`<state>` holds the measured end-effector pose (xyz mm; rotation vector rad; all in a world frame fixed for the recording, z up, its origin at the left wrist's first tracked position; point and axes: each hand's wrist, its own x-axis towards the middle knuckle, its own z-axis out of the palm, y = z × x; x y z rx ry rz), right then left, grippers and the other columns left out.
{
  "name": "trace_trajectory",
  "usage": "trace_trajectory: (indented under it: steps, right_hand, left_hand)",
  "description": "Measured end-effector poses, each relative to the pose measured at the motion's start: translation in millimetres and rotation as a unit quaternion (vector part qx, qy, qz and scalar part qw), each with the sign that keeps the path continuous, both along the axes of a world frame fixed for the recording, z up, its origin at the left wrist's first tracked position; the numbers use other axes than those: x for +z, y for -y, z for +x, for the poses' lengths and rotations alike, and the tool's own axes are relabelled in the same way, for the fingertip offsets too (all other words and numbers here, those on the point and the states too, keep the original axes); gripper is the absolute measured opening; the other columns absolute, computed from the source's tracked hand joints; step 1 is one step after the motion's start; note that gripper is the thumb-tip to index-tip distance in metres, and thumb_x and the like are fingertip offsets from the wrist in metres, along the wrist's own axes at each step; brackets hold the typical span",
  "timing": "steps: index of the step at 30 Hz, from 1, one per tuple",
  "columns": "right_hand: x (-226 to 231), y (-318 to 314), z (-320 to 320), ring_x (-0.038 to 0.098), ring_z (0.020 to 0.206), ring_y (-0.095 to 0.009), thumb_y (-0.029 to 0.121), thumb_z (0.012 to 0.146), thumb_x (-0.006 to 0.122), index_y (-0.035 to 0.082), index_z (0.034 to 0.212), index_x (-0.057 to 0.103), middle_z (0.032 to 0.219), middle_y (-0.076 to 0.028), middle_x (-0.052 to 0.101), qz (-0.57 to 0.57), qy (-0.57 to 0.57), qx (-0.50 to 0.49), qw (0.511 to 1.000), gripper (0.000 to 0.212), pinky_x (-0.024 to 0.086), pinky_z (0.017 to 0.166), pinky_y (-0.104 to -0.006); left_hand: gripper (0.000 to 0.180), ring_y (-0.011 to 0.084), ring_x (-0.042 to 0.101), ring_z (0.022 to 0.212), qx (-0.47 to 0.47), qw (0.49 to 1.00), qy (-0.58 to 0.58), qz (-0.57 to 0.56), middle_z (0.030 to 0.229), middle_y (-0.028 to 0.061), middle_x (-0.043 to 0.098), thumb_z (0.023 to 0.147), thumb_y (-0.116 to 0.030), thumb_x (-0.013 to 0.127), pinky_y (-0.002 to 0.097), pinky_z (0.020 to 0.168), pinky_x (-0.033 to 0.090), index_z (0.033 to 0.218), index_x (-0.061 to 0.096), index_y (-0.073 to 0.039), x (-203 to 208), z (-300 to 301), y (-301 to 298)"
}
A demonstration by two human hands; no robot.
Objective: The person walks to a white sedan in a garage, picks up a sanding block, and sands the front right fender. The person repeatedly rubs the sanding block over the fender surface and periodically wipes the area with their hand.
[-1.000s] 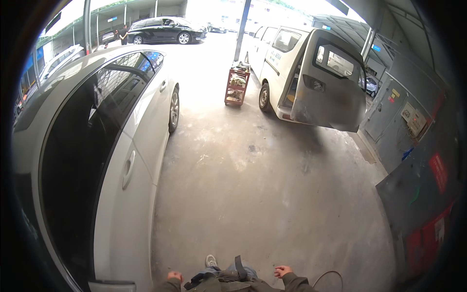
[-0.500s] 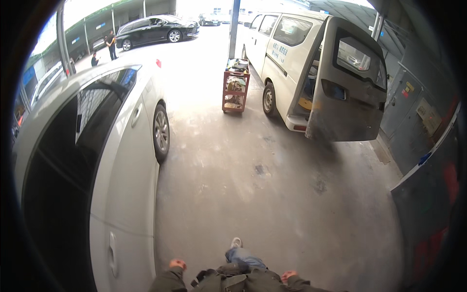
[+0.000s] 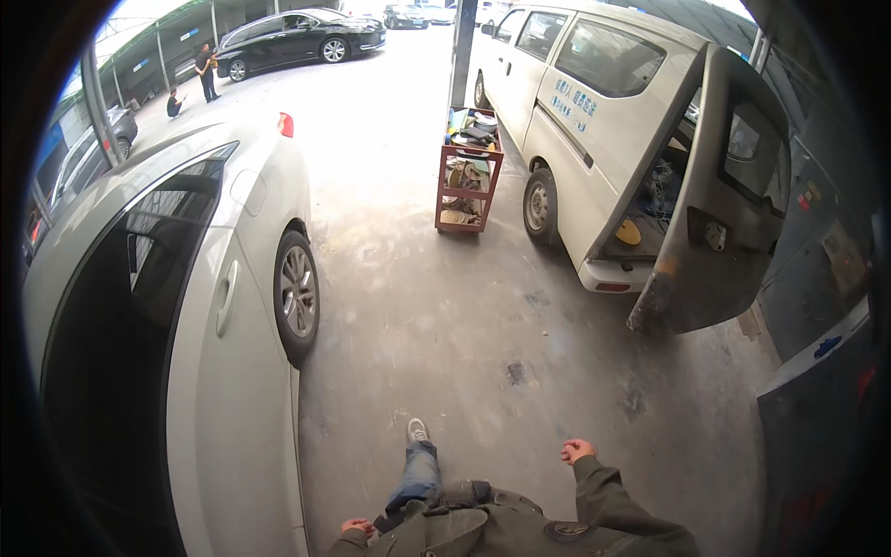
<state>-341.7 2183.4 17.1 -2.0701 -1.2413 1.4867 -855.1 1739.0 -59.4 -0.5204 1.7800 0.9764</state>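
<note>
My right hand (image 3: 577, 451) swings forward over the concrete floor, its fingers curled in and nothing visible in them. Low by my jacket hem, my left hand (image 3: 357, 527) is also loosely closed, with no object showing. It is nearest to the side of a white car (image 3: 213, 390) on my left. Neither hand touches anything. One foot in a light shoe (image 3: 418, 430) is stepping ahead.
Ahead stands a red shelf cart (image 3: 469, 190) loaded with assorted items, beside a pillar (image 3: 461, 56). A cream van (image 3: 594, 111) has its rear door (image 3: 715, 213) open on the right. Grey cabinets (image 3: 817, 269) line the right. Farther off are a black car (image 3: 297, 42) and two people (image 3: 205, 72).
I have moved forward, so the cart and van look nearer. My right hand has swung forward and up; the left has dropped back toward my body. The leading foot has changed.
</note>
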Motion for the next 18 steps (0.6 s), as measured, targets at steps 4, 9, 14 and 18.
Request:
trace_trajectory:
  steps: [4, 9, 14, 18]
  right_hand:
    - [-31, -21, -52, 0.077, 0.076, -0.021, 0.012, 0.103, 0.068, 0.003, 0.124, 0.072, 0.099, -0.011, 0.079, -0.088, -0.009, 0.009, 0.996, 0.024, 0.060, 0.061, -0.0347]
    - [-23, -41, -146, 0.078, 0.084, -0.021, 0.013, 0.102, 0.069, 0.005, 0.128, 0.072, 0.102, -0.010, 0.080, -0.164, -0.034, -0.057, 0.984, 0.028, 0.062, 0.067, -0.0343]
    - [-35, -103, -184, 0.077, 0.083, -0.021, 0.012, 0.103, 0.069, 0.004, 0.127, 0.072, 0.100, -0.011, 0.080, -0.181, 0.017, 0.002, 0.983, 0.026, 0.063, 0.068, -0.0363]
    - [-72, -224, -204, 0.076, 0.077, -0.020, 0.013, 0.104, 0.067, 0.003, 0.124, 0.072, 0.097, -0.012, 0.079, -0.219, 0.023, -0.079, 0.972, 0.023, 0.062, 0.064, -0.0375]
  left_hand:
    - [0.021, 0.0322, 0.074, 0.067, 0.059, 0.996, 0.018, 0.070, 0.083, 0.0202, 0.075, 0.087, 0.012, 0.070, 0.0487, 0.056, 0.061, 0.106, 0.067, 0.004, -24, -105, -131]
    - [0.019, 0.0251, 0.074, 0.065, -0.203, 0.958, -0.161, 0.126, 0.080, 0.0140, 0.075, 0.087, 0.003, 0.078, 0.0396, 0.056, 0.060, 0.104, 0.068, 0.001, -8, -252, -305]
    - [0.018, 0.0210, 0.076, 0.069, -0.196, 0.948, -0.202, 0.149, 0.087, 0.0106, 0.076, 0.094, -0.001, 0.073, 0.0340, 0.059, 0.061, 0.111, 0.067, 0.000, 30, -348, -480]
    - [0.014, 0.0214, 0.076, 0.070, -0.180, 0.967, -0.154, 0.093, 0.088, 0.0121, 0.077, 0.097, -0.002, 0.068, 0.0347, 0.059, 0.061, 0.111, 0.067, -0.001, 9, -355, -562]
